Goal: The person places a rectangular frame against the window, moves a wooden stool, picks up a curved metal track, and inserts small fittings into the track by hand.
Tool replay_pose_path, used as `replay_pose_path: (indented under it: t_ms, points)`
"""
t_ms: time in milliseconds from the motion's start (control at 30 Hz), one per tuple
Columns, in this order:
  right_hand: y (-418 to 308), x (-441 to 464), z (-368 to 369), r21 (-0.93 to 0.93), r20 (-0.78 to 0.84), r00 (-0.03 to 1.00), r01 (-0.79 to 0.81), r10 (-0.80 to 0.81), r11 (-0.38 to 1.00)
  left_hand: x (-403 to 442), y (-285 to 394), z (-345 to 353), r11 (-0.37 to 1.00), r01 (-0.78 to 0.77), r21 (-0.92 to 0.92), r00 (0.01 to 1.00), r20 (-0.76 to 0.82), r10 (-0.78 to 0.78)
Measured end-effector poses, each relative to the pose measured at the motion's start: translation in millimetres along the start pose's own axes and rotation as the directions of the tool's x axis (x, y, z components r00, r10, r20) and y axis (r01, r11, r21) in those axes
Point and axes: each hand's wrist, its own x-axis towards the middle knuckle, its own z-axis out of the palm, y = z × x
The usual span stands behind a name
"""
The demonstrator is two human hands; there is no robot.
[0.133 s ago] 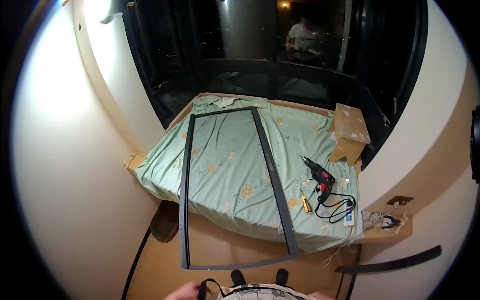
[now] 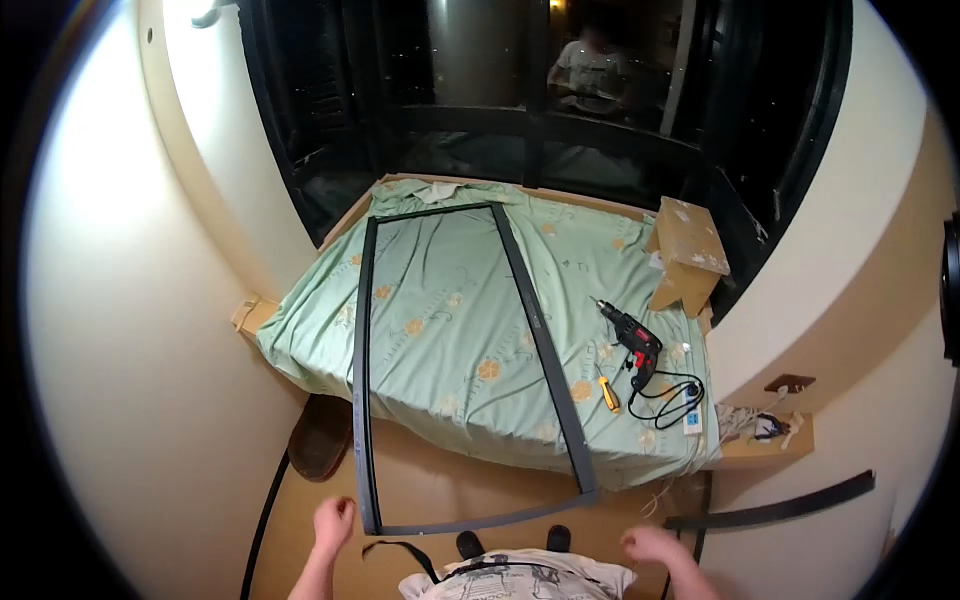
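Observation:
A dark grey rectangular frame lies partly on the green flowered cloth, its near end jutting out over the floor. My left hand hovers just left of the frame's near left corner with its fingers curled in; nothing shows in it. To the right of the frame's near end, my right hand is closed, and whatever it may pinch is too small to make out. A black strap hangs near my waist. On the cloth lie a corded power drill and a yellow-handled screwdriver.
A worn wooden box or stool stands at the back right. A power strip lies near the drill's coiled cord. A long dark strip rests at the right. A brown oval object sits left on the floor. Dark windows reflect a person.
Both my hands have come forward and up from the bottom edge into fuller view. The view has shifted slightly; the frame and tools lie as before.

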Motion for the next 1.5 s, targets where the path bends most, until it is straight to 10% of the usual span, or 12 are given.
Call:
replay_pose_path:
  t_ms: [133,400,833,933,1500]
  points:
    - [-70.6,73.0,-50.6,0.080,-0.453,0.891,0.064,-0.021,0.995,86.8,-58.6,16.5,0.995,-0.028,0.098,0.957,-0.285,0.055]
    - [-124.6,285.9,-134.1,0.046,-0.711,0.703,0.078,-0.023,0.996,219.5,-48.6,49.9,0.887,0.237,-0.397,0.969,0.030,-0.245]
    - [-137.6,444.4,-191.5,0.200,-0.792,0.584,-0.026,0.178,0.979,296.6,-0.1,70.0,0.556,0.453,-0.696,0.887,0.295,-0.354]
    - [-130.5,455.8,-187.8,0.165,-0.831,0.541,0.014,0.131,0.986,296.7,18.1,73.8,0.848,0.372,-0.378,0.903,-0.064,-0.424]
    - [-157.3,415.9,-143.1,0.457,-0.806,0.516,0.230,0.290,0.859,198.4,10.6,7.1,0.864,0.219,-0.453,0.885,-0.282,-0.372]
